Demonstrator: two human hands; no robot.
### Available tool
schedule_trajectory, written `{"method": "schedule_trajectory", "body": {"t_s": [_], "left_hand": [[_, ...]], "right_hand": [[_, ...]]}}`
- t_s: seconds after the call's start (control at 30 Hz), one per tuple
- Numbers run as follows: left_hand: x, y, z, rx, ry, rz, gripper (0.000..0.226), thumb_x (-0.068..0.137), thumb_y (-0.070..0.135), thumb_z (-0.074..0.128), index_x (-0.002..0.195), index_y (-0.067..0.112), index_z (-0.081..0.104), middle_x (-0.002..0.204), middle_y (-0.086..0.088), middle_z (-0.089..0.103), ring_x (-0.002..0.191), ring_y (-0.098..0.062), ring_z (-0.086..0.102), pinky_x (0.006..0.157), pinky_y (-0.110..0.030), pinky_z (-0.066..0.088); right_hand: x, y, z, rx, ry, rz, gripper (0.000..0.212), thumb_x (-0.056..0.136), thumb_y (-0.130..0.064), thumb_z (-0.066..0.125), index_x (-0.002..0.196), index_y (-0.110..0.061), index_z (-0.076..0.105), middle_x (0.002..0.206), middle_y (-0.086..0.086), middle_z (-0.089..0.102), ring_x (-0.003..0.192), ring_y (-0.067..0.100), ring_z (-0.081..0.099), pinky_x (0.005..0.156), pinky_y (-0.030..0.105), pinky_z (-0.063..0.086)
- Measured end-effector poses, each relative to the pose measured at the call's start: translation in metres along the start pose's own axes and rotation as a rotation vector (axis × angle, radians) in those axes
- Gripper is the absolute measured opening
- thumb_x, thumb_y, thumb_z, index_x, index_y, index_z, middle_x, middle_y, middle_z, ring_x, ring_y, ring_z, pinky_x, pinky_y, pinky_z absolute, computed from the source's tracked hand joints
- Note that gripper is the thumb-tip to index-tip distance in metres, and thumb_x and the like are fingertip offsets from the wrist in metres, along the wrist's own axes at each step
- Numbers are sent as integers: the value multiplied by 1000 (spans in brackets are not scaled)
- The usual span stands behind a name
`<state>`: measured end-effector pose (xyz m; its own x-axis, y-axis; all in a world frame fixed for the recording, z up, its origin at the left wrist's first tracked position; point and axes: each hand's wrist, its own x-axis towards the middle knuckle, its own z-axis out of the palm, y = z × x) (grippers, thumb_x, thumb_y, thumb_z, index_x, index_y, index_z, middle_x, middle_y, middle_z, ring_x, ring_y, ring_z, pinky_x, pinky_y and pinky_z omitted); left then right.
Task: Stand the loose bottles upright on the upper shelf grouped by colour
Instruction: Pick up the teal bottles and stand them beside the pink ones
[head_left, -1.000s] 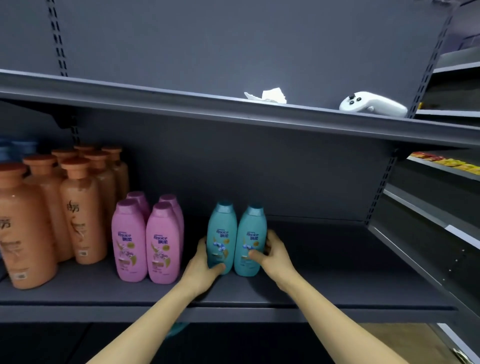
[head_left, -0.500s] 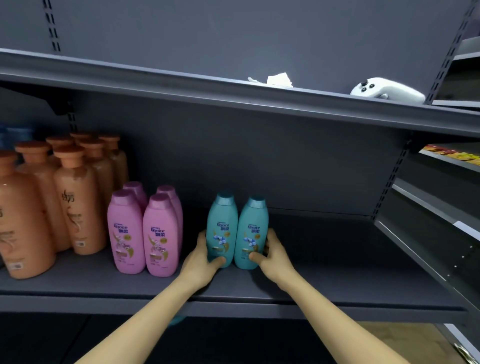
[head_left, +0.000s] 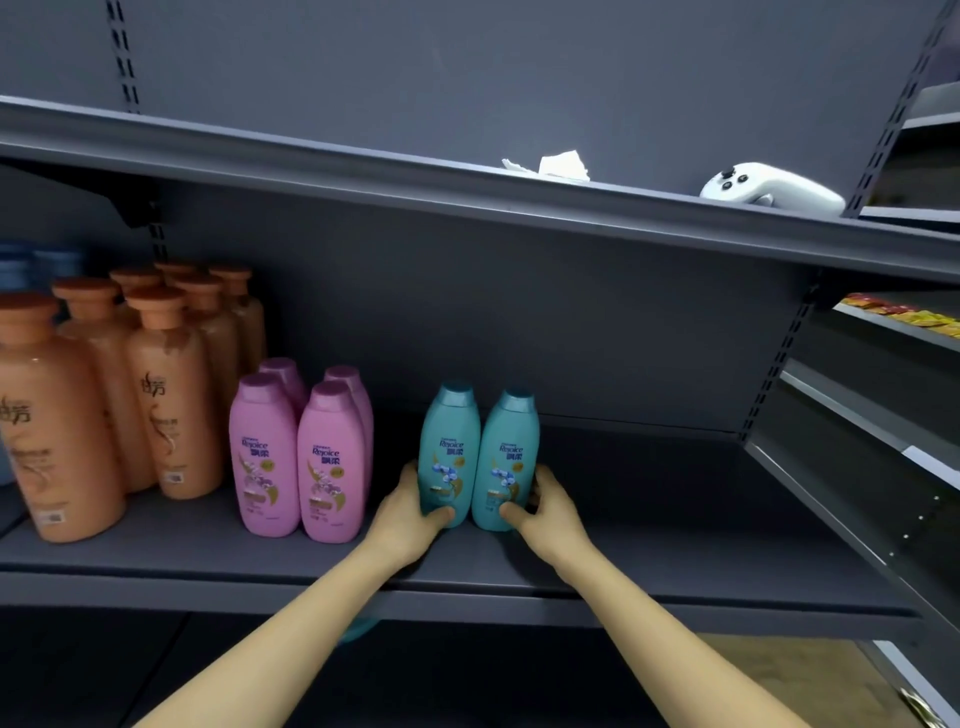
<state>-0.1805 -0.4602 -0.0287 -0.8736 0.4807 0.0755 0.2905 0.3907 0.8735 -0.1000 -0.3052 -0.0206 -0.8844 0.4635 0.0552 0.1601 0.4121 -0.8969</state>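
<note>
1. As I judge it, the step in hand is seating the two teal bottles as a pair on the shelf, to the right of the pink bottles.
2. To do it well, press both bases flat on the shelf, turn the labels to the front, and leave the pair shoulder to shoulder. Hold the gap to the pink group so the colours read as separate blocks. These bottles look tall and narrow, so the fingers should slide off sideways, one hand at a time, without nudging the pair.
3. The left hand grips the left teal bottle low down, with the thumb across its front and the fingers curled round its left side.
4. The right hand grips the right teal bottle in the same way, with the thumb on the front and the fingers round the right side.
5. Both teal bottles stand upright and touch each other at mid-shelf, apart from the pink group. The orange bottles stand further left.
6. A teal shape shows under the shelf edge; I cannot tell whether it is another loose bottle.
</note>
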Motion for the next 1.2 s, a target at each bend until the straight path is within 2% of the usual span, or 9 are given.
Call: {"method": "schedule_trajectory", "body": {"t_s": [0.17, 0.23, 0.33, 0.43, 0.5, 0.7, 0.9, 1.03, 1.2], "left_hand": [[-11, 1, -4, 45, 12, 8, 56, 85, 10, 65, 135, 7, 40, 132, -9, 55, 120, -23, 53, 89, -18, 38], [-20, 0, -7, 77, 8, 9, 59, 86, 12, 64, 138, 6, 37, 136, -8, 52, 124, -22, 49, 90, -17, 36], [-33, -7, -17, 98, 18, 13, 66, 86, 16, 64, 143, 5, 33, 143, -10, 44, 132, -22, 41, 102, -23, 33], [-49, -17, -33, 72, 38, 30, 54, 85, 13, 65, 135, 7, 46, 134, -9, 53, 125, -17, 49, 97, -18, 34], [-59, -26, -48, 46, 56, 36, 44, 84, 12, 65, 126, 9, 54, 124, -5, 60, 116, -13, 55, 92, -14, 36], [-75, -47, -90, 28, 99, 52, 23, 84, 12, 65, 107, 13, 65, 95, 9, 62, 95, -6, 59, 83, -13, 40], [-86, -71, -123, 24, 108, 45, 17, 85, 12, 65, 101, 13, 66, 92, 9, 63, 91, -6, 60, 81, -13, 42], [-104, -91, -133, 21, 68, 47, 13, 85, 14, 64, 98, 18, 64, 90, 13, 62, 86, 0, 58, 72, -2, 41], [-127, -125, -139, 83, -1, 32, 20, 86, 16, 64, 106, 17, 65, 100, 11, 63, 92, 1, 57, 71, 2, 37]], "right_hand": [[-18, -3, 8, 48, 171, 68, 55, 86, -8, 64, 135, -10, 39, 125, 5, 54, 118, 19, 51, 91, 24, 41], [-29, -6, 15, 65, 269, 59, 49, 86, -7, 64, 130, -10, 42, 122, 5, 51, 111, 15, 49, 89, 25, 40], [-47, -11, 29, 43, 346, -31, 31, 86, -5, 62, 111, -15, 46, 111, 2, 51, 102, 14, 49, 83, 22, 39], [-62, -21, 51, 39, 298, -111, 23, 86, -5, 62, 99, -18, 48, 94, -3, 53, 90, 11, 51, 72, 12, 38], [-68, -30, 72, 41, 251, -131, 22, 86, -5, 62, 98, -20, 50, 90, -5, 54, 85, 8, 52, 70, 9, 41], [-71, -53, 124, 47, 153, -140, 31, 85, -8, 64, 106, -24, 48, 99, -8, 54, 91, 2, 51, 74, 8, 41], [-84, -63, 164, 50, 127, -158, 32, 86, -6, 63, 107, -25, 49, 103, -9, 54, 94, 1, 52, 74, 5, 41], [-101, -56, 190, 8, 91, -185, 31, 86, -5, 63, 105, -26, 49, 104, -6, 55, 94, -1, 52, 76, 5, 42], [-124, -38, 218, -71, 41, -183, 31, 85, -4, 63, 105, -24, 50, 103, -9, 54, 93, -3, 51, 77, 3, 38]]}}
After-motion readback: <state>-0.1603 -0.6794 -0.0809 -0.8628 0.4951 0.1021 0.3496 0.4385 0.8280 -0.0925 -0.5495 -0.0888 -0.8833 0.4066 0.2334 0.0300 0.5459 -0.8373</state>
